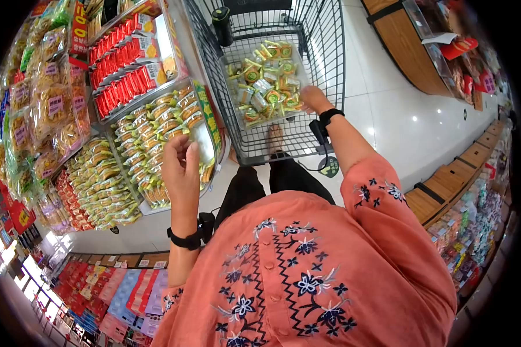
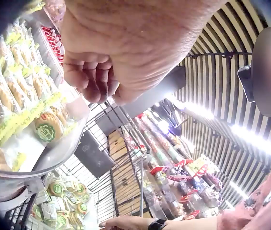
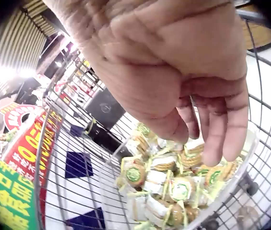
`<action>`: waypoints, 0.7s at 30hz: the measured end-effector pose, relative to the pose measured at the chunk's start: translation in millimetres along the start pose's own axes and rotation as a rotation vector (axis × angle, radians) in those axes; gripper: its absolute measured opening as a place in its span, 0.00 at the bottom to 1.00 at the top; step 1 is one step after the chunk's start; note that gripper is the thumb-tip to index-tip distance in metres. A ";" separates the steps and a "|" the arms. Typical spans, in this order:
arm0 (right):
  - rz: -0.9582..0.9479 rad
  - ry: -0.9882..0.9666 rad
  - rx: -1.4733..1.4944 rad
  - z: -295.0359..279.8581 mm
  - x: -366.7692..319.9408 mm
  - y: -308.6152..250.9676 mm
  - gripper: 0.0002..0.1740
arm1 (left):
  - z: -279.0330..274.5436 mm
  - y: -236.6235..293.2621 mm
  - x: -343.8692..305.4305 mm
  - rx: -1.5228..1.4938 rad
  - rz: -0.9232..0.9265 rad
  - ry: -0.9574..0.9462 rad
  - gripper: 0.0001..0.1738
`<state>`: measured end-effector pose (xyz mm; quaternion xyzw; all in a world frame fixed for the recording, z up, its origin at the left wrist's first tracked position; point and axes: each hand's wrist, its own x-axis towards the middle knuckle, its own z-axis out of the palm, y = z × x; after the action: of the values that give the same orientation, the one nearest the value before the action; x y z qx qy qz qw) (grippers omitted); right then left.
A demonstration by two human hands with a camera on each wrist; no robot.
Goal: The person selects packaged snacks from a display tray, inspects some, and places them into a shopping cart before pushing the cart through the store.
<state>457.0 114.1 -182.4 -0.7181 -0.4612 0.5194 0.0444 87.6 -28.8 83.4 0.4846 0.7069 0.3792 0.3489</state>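
Note:
My left hand [image 1: 180,165] is raised beside a display bin of wrapped round biscuits [image 1: 147,144], its fingers loosely bent with nothing in them. In the left wrist view, that hand hangs in front of rows of biscuit packs [image 2: 23,88], near the bin's rounded corner. My right hand [image 1: 315,100] is at the right side of a clear plastic tub [image 3: 109,191] inside the shopping cart [image 1: 252,161]. Its fingers [image 3: 214,139] point down over the tub's biscuit packs [image 3: 178,189], gripping none of them. The packs lie jumbled, with green round labels on clear wrappers.
Red packets [image 1: 124,81] fill the bin farther back, and bagged snacks [image 1: 55,104] hang at the left. A black bottle [image 1: 222,26] stands in the cart's far left corner. Wooden display stands [image 1: 414,49] line the right, across the tiled floor [image 1: 370,110].

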 end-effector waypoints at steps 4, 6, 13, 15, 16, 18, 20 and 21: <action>0.126 -0.075 -0.202 9.4 -8.3 -0.1 0.13 | 2.6 9.7 -1.2 0.029 -0.105 -0.017 0.14; 0.142 -0.082 -0.196 13.5 -11.9 -1.9 0.15 | 5.7 8.5 -1.1 0.047 -0.127 -0.007 0.13; 0.047 -0.085 -0.389 26.0 -5.7 4.2 0.26 | 20.7 -2.4 -3.1 0.065 -0.139 0.052 0.14; -0.037 -0.059 -0.558 32.0 4.5 14.4 0.27 | 24.4 -3.4 -2.8 0.068 -0.147 0.057 0.14; -0.081 -0.030 -0.631 36.0 8.3 19.5 0.28 | 25.7 -2.0 -2.5 0.068 -0.160 0.055 0.14; -0.091 -0.024 -0.725 37.4 9.2 11.2 0.28 | 28.4 3.0 -1.5 0.069 -0.182 0.056 0.14; -0.019 -0.071 -0.766 40.6 7.6 2.6 0.29 | 29.7 7.3 -1.6 0.078 -0.177 0.057 0.13; -0.031 -0.070 -0.785 42.8 7.7 2.6 0.29 | 30.3 8.3 -1.1 0.083 -0.173 0.058 0.13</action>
<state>425.2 100.3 -208.7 -0.6552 -0.6367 0.3272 -0.2415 117.5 -21.9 76.7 0.4248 0.7708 0.3319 0.3395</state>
